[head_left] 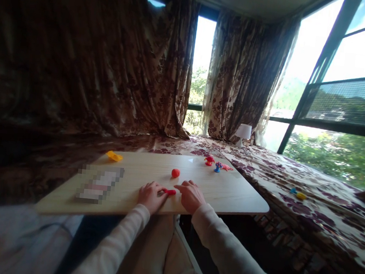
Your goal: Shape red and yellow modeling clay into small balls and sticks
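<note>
On the table, a short red strip [171, 192], perhaps modelling clay, lies between my two hands. My left hand [151, 196] is closed at the strip's left end, its fingers bent and pressed against the tabletop. From the right, my right hand [192, 195] points its index finger toward the strip's other end. Its remaining fingers are loosely bent, and I see nothing in them. Just beyond my hands sits a red-orange ball [175, 173], which neither hand touches.
The pale wooden table [228, 197] also carries a yellow piece [114, 156], a blurred-out flat object [100, 184], a red toy figure [209, 160], a blue one [218, 167] and a pink-red flat shape [227, 167]. A white lamp [243, 134] stands behind on patterned cloth.
</note>
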A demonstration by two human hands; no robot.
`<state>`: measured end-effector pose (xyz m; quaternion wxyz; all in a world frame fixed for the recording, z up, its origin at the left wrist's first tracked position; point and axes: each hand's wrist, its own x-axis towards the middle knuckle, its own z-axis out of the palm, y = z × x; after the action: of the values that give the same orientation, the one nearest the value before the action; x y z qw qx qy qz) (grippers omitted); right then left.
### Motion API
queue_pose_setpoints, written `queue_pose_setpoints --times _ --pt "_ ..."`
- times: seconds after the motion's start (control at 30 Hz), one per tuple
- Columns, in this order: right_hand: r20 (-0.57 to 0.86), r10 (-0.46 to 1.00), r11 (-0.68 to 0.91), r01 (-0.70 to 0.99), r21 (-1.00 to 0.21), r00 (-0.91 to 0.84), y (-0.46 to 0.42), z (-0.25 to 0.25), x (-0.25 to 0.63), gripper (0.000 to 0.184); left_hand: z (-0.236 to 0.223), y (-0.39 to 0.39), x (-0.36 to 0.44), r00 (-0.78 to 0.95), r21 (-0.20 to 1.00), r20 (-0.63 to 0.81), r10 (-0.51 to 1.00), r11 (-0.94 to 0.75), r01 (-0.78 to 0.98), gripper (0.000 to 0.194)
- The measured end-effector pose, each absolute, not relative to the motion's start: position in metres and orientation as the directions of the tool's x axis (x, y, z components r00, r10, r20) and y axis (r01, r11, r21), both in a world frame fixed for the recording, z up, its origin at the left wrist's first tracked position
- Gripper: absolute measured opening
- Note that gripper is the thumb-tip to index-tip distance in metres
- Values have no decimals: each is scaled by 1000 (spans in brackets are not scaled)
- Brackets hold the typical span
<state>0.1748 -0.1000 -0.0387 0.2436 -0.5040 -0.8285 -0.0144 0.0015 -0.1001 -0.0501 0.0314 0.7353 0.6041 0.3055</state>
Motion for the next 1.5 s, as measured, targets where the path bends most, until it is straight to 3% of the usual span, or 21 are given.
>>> queue_pose_setpoints --times 0.1,0.23,0.37,1.07,1.5 --pt "437 871 424 791 -440 -225 -93 -40 170 34 -52 -98 2 48 501 439 897 -289 815 16" --pt "401 900 413 621 -666 -170 -85 -44 160 25 -58 -89 5 -17 662 451 892 -321 677 17" --pt "438 895 435 382 -815 -85 -82 -52 153 21 -66 -81 6 -63 772 421 905 -321 549 24" --pt "553 829 530 429 -732 -82 -83 -64 152 12 -61 -86 1 -62 811 436 898 -362 460 19" --pt "605 790 574 460 -678 -94 -88 -62 151 16 -57 -88 5 -1 647 437 899 -314 695 22"
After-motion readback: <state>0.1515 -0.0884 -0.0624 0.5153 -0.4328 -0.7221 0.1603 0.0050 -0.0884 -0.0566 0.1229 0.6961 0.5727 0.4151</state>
